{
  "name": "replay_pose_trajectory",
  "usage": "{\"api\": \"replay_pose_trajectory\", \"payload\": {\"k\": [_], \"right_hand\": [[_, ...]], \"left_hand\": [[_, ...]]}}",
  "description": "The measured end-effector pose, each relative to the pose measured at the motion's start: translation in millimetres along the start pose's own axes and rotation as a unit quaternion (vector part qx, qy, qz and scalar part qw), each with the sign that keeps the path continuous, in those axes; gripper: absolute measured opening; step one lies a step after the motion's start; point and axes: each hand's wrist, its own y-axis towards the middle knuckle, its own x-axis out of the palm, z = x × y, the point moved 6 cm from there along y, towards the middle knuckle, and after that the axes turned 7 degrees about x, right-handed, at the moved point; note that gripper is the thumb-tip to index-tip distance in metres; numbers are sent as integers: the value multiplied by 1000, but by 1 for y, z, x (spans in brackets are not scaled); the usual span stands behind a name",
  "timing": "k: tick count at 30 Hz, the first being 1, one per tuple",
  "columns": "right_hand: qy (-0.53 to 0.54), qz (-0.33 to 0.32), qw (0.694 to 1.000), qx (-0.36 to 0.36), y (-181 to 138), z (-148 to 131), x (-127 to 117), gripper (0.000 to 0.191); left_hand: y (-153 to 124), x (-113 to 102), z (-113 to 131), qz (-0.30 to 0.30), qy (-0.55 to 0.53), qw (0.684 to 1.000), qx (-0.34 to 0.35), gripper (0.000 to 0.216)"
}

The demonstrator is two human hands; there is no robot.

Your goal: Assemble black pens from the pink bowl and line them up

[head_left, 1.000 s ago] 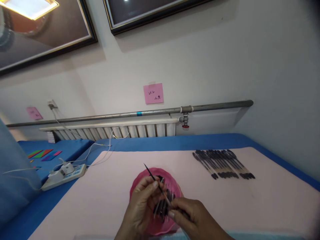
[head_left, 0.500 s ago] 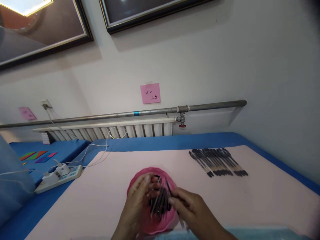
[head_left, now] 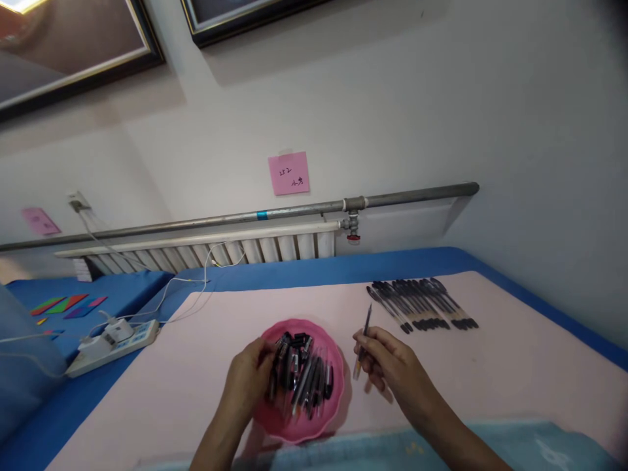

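Note:
A pink bowl (head_left: 330, 418) sits on the pink mat near me, filled with several loose pen parts (head_left: 301, 379). My left hand (head_left: 250, 379) rests on the bowl's left rim with fingers curled into the parts; what they grip is hidden. My right hand (head_left: 390, 366) hovers to the right of the bowl, pinching a thin pen (head_left: 364, 337) that points up and away. A row of several assembled black pens (head_left: 422, 306) lies farther right on the mat.
A white power strip (head_left: 115, 337) with cables lies at the left on the blue cloth. Coloured flat shapes (head_left: 66, 304) lie on the far left table. A radiator (head_left: 220, 252) and pipe run along the wall behind. A light blue cloth (head_left: 490, 451) covers the near edge.
My right hand has moved out of the bowl to the right, carrying the pen. My left hand has slid to the bowl's left rim. The view has tilted slightly downward.

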Motion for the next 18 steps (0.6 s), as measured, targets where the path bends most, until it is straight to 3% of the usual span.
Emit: {"api": "replay_pose_trajectory", "payload": {"k": [4, 12, 18], "right_hand": [[5, 2, 1000, 9, 2, 2, -1, 24], [9, 2, 1000, 16, 0, -1, 0, 23], [10, 0, 1000, 19, -1, -1, 1, 23]], "left_hand": [[0, -1, -3, -19, 54, 998, 1, 19], [-8, 29, 16, -107, 124, 985, 61, 16], [-11, 41, 20, -128, 162, 975, 79, 13]]}}
